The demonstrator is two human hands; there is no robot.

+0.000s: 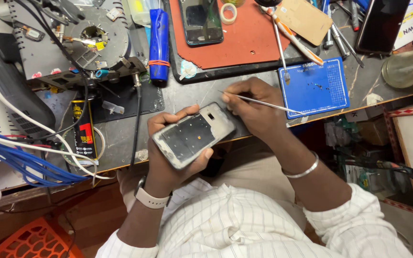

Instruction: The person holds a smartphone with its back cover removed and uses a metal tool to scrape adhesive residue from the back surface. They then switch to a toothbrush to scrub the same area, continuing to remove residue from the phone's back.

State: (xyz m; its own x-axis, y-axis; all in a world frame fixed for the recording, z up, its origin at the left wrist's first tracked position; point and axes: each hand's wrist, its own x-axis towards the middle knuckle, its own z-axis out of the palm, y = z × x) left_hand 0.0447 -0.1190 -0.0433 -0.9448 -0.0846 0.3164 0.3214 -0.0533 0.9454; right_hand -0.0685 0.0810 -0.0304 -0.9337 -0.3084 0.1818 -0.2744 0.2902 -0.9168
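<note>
Left hand (pixel 168 153) gripping opened phone (pixel 193 135), right hand (pixel 252 107) holding tweezers (pixel 264 102) past bench edge (pixel 120 165)

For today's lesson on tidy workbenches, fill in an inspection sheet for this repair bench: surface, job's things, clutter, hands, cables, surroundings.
Surface: grey scratched bench, crowded.
Job's things: opened phone; thin metal tool above it.
Clutter: blue magnetic mat, red mat, second phone, tape roll, blue tube, black can.
Hands: left hand grips the opened phone; right hand pinches the thin metal tool.
Cables: blue and white wires at left edge.
Surroundings: orange crate on the floor.
</note>
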